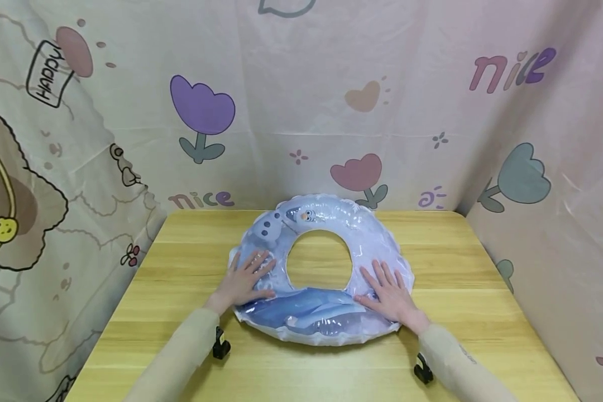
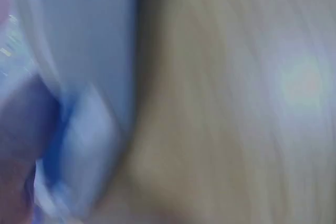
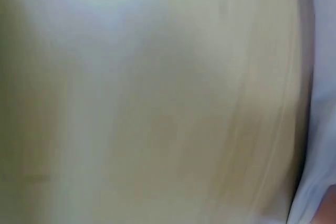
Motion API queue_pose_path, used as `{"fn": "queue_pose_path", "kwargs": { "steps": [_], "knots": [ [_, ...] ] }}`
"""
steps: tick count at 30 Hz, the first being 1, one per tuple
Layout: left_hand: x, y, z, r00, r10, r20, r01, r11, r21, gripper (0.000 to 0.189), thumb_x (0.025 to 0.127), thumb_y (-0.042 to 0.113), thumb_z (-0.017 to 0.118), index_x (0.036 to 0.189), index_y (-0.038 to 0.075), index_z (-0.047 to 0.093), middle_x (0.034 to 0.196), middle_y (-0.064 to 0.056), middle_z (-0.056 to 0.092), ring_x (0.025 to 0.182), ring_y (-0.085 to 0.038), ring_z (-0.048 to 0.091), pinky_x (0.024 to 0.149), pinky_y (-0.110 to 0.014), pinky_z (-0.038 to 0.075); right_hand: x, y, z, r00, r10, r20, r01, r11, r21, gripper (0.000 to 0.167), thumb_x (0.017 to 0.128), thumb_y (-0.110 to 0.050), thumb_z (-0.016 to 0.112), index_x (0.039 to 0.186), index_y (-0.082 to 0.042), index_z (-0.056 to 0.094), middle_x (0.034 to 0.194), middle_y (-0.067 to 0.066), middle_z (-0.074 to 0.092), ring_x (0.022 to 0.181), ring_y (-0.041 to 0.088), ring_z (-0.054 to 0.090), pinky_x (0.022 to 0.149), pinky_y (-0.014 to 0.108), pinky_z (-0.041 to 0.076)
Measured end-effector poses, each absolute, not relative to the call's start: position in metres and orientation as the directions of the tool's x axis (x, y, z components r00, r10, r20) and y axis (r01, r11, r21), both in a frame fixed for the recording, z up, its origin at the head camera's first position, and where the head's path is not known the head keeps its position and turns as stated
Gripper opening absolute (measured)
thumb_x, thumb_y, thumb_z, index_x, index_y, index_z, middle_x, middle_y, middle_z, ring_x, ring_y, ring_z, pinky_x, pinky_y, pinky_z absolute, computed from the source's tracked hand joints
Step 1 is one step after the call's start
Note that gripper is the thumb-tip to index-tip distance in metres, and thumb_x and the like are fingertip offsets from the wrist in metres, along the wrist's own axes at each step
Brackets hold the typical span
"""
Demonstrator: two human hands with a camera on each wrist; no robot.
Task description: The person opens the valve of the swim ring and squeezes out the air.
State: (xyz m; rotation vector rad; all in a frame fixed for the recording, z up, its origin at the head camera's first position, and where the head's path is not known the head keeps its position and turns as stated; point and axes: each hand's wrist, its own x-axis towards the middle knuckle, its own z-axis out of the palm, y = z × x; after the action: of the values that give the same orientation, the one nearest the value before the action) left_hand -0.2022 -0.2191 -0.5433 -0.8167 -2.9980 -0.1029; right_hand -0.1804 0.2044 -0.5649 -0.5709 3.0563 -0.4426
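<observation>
An inflated swim ring [image 1: 369,226] lies on the table, printed with a snowman and pale blue and lilac patches. Its near part bends in at both sides, leaving the hole with a straight near edge. My left hand [image 1: 241,283] rests spread on the ring's left side, at the crease. On the opposite side my right hand [image 1: 389,295] lies with fingers spread and straight. Blurred in the left wrist view, the ring's edge [image 2: 84,30] runs down beside part of the left hand. Only a strip of the ring [image 3: 325,87] enters the right wrist view, at its right border.
The wood-grain table [image 1: 181,279] runs back to a patterned cloth [image 1: 291,84] with printed tulips and words. Cloth also hangs at the left and right sides. A small black device [image 1: 221,343] hangs under the left sleeve, and another device [image 1: 423,369] under the right.
</observation>
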Motion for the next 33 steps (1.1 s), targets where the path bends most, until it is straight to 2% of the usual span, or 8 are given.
{"fn": "queue_pose_path", "kwargs": {
  "steps": [4,9,11,14,19,27,30,33],
  "knots": [
    [-0.177,-0.185,-0.513,-0.861,0.501,0.091,0.508,0.855,0.102,0.067,0.096,0.052,0.059,0.152,0.017,0.046,0.161,-0.014,0.04,0.149,-0.043,0.033,0.119,-0.073,0.017,-0.171,0.193,-0.563,-0.951,-0.308,0.014,-0.298,0.905,-0.304,0.083,0.094,-0.065,0.053,0.159,-0.02,0.031,0.168,0.022,0.012,0.156,0.047,0.009,0.12,0.073,0.004],
    [-0.132,-0.14,-0.497,-0.797,0.602,-0.048,0.576,0.783,0.235,0.085,0.09,0.076,0.048,0.157,0.025,0.037,0.166,-0.01,0.03,0.153,-0.041,0.028,0.113,-0.081,0.015,-0.166,0.185,-0.56,-0.96,-0.279,-0.01,-0.26,0.909,-0.326,0.084,0.094,-0.068,0.051,0.16,-0.022,0.029,0.169,0.022,0.011,0.156,0.046,0.007,0.119,0.075,0.002],
    [-0.121,-0.133,-0.502,-0.769,0.635,-0.077,0.608,0.763,0.22,0.09,0.087,0.081,0.046,0.159,0.032,0.03,0.169,-0.006,0.024,0.155,-0.038,0.024,0.111,-0.083,0.015,-0.165,0.186,-0.558,-0.959,-0.282,-0.004,-0.264,0.906,-0.332,0.083,0.094,-0.066,0.052,0.16,-0.02,0.029,0.169,0.022,0.011,0.156,0.047,0.007,0.12,0.074,0.001],
    [-0.112,-0.134,-0.515,-0.754,0.651,-0.086,0.633,0.755,0.172,0.084,0.09,0.078,0.045,0.16,0.038,0.023,0.171,-0.002,0.017,0.157,-0.035,0.02,0.109,-0.084,0.018,-0.165,0.188,-0.556,-0.954,-0.3,0.019,-0.291,0.903,-0.317,0.083,0.094,-0.065,0.052,0.16,-0.02,0.03,0.169,0.02,0.013,0.156,0.047,0.008,0.122,0.071,0.001],
    [-0.11,-0.153,-0.527,-0.708,0.693,-0.137,0.68,0.721,0.134,0.072,0.096,0.07,0.042,0.16,0.04,0.024,0.171,0.0,0.016,0.157,-0.036,0.019,0.108,-0.085,0.019,-0.166,0.195,-0.55,-0.928,-0.361,0.088,-0.371,0.888,-0.272,0.082,0.094,-0.065,0.053,0.159,-0.02,0.032,0.169,0.016,0.018,0.157,0.044,0.011,0.124,0.068,0.001],
    [-0.118,-0.198,-0.523,-0.616,0.783,-0.088,0.764,0.62,0.179,0.061,0.101,0.047,0.053,0.157,0.03,0.037,0.166,-0.009,0.031,0.152,-0.042,0.028,0.108,-0.084,0.022,-0.172,0.206,-0.543,-0.884,-0.426,0.191,-0.458,0.869,-0.185,0.076,0.094,-0.058,0.057,0.155,-0.017,0.04,0.168,0.014,0.025,0.156,0.043,0.016,0.123,0.067,0.009],
    [-0.12,-0.213,-0.518,-0.632,0.769,-0.092,0.75,0.638,0.178,0.061,0.098,0.032,0.062,0.155,0.031,0.04,0.165,-0.008,0.033,0.152,-0.042,0.028,0.111,-0.081,0.021,-0.173,0.208,-0.542,-0.875,-0.447,0.185,-0.476,0.864,-0.166,0.074,0.095,-0.057,0.056,0.156,-0.017,0.039,0.168,0.012,0.025,0.156,0.042,0.015,0.124,0.067,0.008],
    [-0.12,-0.224,-0.511,-0.673,0.73,-0.12,0.704,0.682,0.199,0.071,0.091,0.007,0.067,0.153,0.032,0.044,0.165,-0.007,0.034,0.152,-0.043,0.027,0.113,-0.08,0.019,-0.173,0.209,-0.543,-0.871,-0.459,0.174,-0.485,0.86,-0.157,0.074,0.096,-0.057,0.055,0.156,-0.018,0.039,0.167,0.011,0.026,0.157,0.04,0.015,0.124,0.066,0.008]
  ]
}}
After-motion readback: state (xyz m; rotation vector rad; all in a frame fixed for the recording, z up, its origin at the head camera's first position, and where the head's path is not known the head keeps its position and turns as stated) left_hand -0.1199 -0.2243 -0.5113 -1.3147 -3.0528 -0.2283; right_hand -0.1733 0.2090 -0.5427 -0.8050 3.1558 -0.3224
